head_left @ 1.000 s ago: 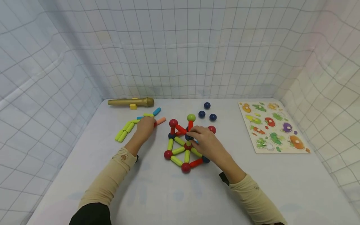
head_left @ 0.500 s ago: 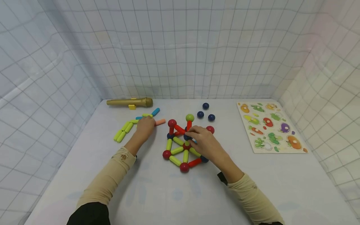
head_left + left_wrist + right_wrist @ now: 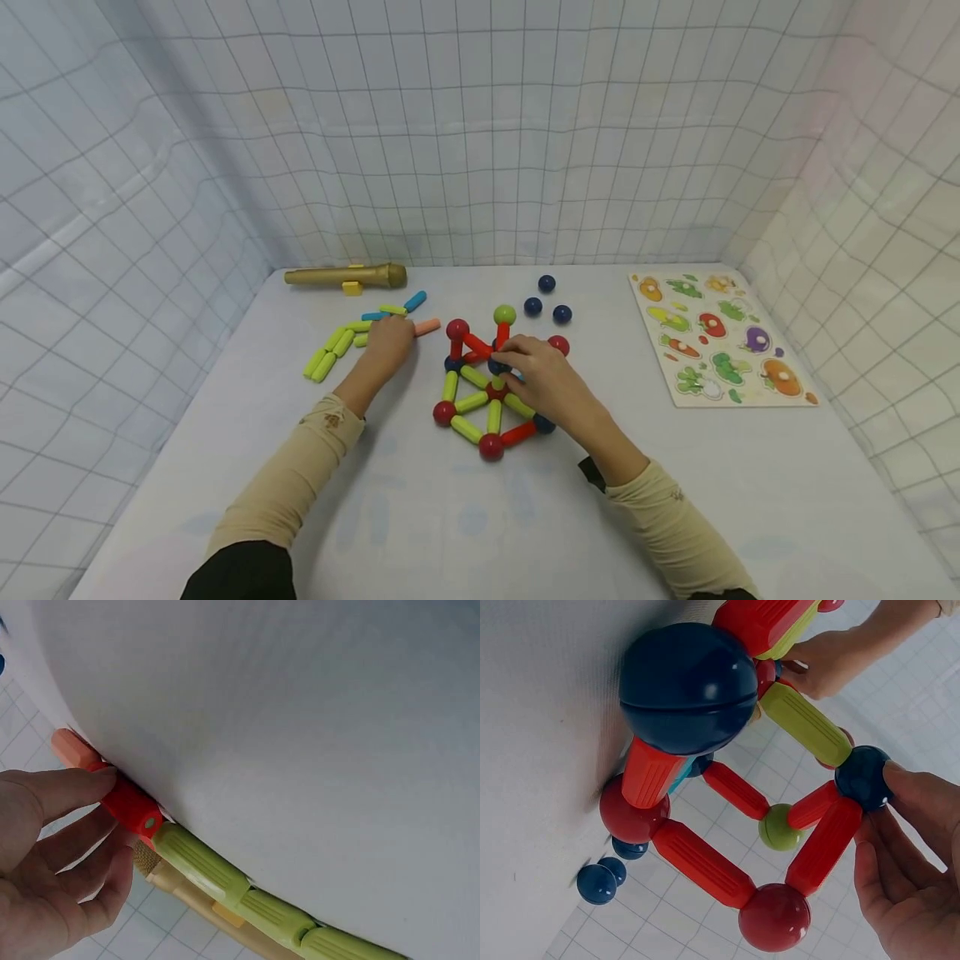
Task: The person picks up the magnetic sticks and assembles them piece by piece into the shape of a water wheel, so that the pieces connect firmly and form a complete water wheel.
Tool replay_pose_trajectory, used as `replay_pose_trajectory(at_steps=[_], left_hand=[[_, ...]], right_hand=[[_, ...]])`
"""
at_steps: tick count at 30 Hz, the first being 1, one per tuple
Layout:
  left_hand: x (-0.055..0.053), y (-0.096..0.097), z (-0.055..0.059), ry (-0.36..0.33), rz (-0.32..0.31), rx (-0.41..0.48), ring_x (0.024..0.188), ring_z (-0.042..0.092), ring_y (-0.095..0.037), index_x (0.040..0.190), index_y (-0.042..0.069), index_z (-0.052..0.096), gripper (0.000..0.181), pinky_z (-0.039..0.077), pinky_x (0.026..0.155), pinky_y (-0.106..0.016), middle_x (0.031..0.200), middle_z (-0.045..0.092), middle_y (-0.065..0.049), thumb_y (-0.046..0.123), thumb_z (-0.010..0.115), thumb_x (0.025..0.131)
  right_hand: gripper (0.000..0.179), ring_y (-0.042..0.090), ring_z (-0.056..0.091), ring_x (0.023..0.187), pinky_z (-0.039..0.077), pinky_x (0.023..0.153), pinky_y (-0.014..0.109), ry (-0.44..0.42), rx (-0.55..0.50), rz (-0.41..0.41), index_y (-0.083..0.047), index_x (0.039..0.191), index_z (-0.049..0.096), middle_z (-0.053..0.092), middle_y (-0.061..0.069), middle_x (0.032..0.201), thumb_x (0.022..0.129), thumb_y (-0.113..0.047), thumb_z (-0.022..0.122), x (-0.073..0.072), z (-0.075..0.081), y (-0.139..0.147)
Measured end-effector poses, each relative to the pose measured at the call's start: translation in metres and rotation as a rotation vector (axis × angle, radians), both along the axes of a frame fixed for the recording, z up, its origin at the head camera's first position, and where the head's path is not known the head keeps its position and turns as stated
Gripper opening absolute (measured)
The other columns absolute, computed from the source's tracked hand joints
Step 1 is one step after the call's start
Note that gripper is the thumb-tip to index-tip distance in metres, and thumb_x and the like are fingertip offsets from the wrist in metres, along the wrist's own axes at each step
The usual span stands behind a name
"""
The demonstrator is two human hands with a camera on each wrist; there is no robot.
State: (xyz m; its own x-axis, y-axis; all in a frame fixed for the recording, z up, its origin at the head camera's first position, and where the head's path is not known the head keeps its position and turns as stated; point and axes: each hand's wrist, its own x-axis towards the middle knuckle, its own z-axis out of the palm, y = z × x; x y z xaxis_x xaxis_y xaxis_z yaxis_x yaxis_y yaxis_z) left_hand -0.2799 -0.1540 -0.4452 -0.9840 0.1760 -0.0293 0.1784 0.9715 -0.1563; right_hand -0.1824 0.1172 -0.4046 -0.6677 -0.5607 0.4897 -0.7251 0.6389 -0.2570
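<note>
My left hand (image 3: 388,345) is among loose magnetic sticks at the left of the white surface. In the left wrist view, its thumb and fingers pinch a red magnetic stick (image 3: 132,805), lying between a salmon stick (image 3: 73,748) and a lime stick (image 3: 201,859). From the head view that red stick is hidden behind the hand. My right hand (image 3: 552,380) pinches a dark blue ball (image 3: 864,778) high on a structure of balls and sticks. Red and lime sticks meet at this ball. A red ball (image 3: 775,916) and a green ball (image 3: 505,315) belong to the same structure.
Several dark blue balls (image 3: 547,284) lie behind the structure. A gold toy microphone (image 3: 345,276) rests at the back left, near blue sticks (image 3: 416,301). On the right lies a vegetable puzzle board (image 3: 723,342). Grid-patterned cloth walls (image 3: 480,150) enclose the surface.
My left hand has shifted slightly; a lime stick beside it now shows, and the red stick has gone from the head view. My right hand stays at the blue ball. The head view has shifted slightly.
</note>
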Motion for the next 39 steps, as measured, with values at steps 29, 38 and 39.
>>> replay_pose_trajectory(at_steps=[29, 38, 39], left_hand=[[0.088, 0.044, 0.045, -0.257, -0.015, 1.423, 0.104, 0.068, -0.022, 0.115, 0.005, 0.063, 0.035, 0.055, 0.091, -0.031, 0.118, 0.067, -0.014, 0.020, 0.075, 0.085], [0.089, 0.049, 0.044, -0.283, -0.039, 1.405, 0.104, 0.069, -0.021, 0.116, 0.005, 0.063, 0.036, 0.056, 0.089, -0.029, 0.118, 0.068, -0.014, 0.019, 0.075, 0.085], [0.088, 0.047, 0.046, -0.290, -0.049, 1.396, 0.106, 0.068, -0.022, 0.117, 0.005, 0.062, 0.037, 0.056, 0.090, -0.029, 0.119, 0.068, -0.014, 0.019, 0.075, 0.085]], right_hand=[[0.031, 0.018, 0.068, 0.097, 0.057, 0.083, 0.028, -0.069, -0.020, -0.028, -0.007, 0.109, 0.074, 0.072, 0.006, 0.105, 0.078, -0.008, 0.080, -0.001, -0.001, 0.004], [0.031, 0.019, 0.067, 0.096, 0.057, 0.084, 0.029, -0.064, -0.024, -0.031, -0.006, 0.108, 0.074, 0.071, 0.006, 0.106, 0.078, -0.009, 0.081, -0.001, 0.001, 0.002], [0.031, 0.019, 0.067, 0.096, 0.057, 0.084, 0.029, -0.062, -0.023, -0.030, -0.006, 0.108, 0.074, 0.071, 0.006, 0.106, 0.078, -0.010, 0.081, -0.001, 0.001, 0.002]])
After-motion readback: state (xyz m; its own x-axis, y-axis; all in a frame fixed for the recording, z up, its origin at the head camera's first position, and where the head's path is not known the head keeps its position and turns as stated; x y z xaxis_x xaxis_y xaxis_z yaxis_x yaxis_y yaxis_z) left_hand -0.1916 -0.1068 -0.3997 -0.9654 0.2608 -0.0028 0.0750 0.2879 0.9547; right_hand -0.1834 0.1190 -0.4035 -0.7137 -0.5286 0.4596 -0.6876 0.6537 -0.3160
